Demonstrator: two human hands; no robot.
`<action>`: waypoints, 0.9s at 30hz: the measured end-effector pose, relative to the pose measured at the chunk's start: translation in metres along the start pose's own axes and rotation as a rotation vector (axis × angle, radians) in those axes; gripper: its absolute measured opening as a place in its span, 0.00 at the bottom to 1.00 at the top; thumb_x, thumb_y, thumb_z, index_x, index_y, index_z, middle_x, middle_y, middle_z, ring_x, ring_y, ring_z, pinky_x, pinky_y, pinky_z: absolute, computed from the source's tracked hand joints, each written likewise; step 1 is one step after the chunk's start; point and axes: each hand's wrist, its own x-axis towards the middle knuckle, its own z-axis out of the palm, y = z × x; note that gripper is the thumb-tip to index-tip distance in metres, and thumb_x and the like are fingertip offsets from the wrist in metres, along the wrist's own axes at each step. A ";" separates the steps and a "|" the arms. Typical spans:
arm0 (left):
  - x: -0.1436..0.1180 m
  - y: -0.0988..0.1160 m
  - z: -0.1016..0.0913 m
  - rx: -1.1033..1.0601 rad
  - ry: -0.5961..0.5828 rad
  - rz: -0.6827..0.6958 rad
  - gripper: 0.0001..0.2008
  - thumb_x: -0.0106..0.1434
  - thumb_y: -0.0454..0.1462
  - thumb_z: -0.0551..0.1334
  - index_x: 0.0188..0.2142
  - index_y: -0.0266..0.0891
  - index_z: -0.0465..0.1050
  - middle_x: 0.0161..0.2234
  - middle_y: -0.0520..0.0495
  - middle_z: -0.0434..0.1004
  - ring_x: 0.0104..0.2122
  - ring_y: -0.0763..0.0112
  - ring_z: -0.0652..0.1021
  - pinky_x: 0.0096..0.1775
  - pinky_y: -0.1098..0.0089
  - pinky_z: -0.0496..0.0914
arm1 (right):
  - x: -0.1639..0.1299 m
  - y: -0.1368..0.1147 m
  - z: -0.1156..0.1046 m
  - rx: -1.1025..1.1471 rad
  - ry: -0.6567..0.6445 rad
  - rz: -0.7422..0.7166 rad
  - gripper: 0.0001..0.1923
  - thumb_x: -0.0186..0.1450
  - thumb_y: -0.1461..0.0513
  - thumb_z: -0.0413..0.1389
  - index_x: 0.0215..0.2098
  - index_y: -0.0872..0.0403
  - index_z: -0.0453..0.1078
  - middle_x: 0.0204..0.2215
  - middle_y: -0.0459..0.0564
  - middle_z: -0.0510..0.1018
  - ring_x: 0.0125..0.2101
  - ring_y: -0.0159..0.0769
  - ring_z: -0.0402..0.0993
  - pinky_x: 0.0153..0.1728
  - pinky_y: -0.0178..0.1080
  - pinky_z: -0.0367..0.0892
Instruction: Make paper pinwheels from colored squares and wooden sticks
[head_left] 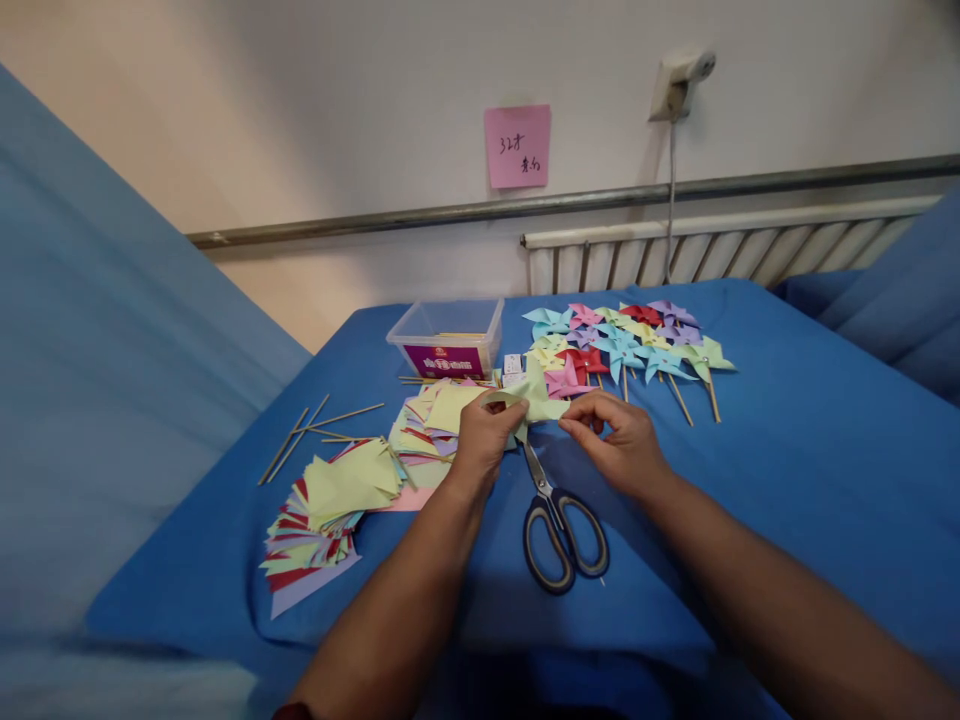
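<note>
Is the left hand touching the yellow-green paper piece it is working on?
Touching. The head view shows the left hand with its fingers closed around the paper piece, while the right hand pinches the paper's other edge above the scissors.

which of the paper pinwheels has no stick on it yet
The pale yellow-green pinwheel held between both hands, above the scissors. The finished pinwheels lie behind it on the blue cloth, several with wooden sticks showing.

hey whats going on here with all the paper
A person is folding a pale green paper piece with both hands: the left hand grips it, and the right hand pinches its edge. Scissors lie on the blue cloth between the arms. Finished pinwheels on sticks sit behind, with stacks of cut paper squares, loose sticks and a clear plastic box to the left.
</note>
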 end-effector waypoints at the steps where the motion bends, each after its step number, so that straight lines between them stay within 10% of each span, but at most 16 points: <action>1: -0.001 0.000 0.001 0.022 -0.006 0.010 0.11 0.43 0.37 0.72 0.26 0.37 0.75 0.23 0.51 0.75 0.23 0.73 0.72 0.28 0.72 0.65 | 0.000 -0.001 0.001 -0.006 0.031 -0.009 0.08 0.67 0.58 0.54 0.32 0.52 0.71 0.28 0.47 0.76 0.28 0.33 0.69 0.31 0.35 0.64; 27: -0.019 0.009 0.014 0.146 -0.150 0.012 0.09 0.45 0.36 0.70 0.25 0.36 0.73 0.21 0.54 0.71 0.23 0.75 0.70 0.27 0.73 0.62 | 0.005 0.011 0.012 -0.001 0.058 0.149 0.04 0.61 0.62 0.58 0.28 0.52 0.73 0.25 0.45 0.76 0.27 0.34 0.71 0.29 0.36 0.62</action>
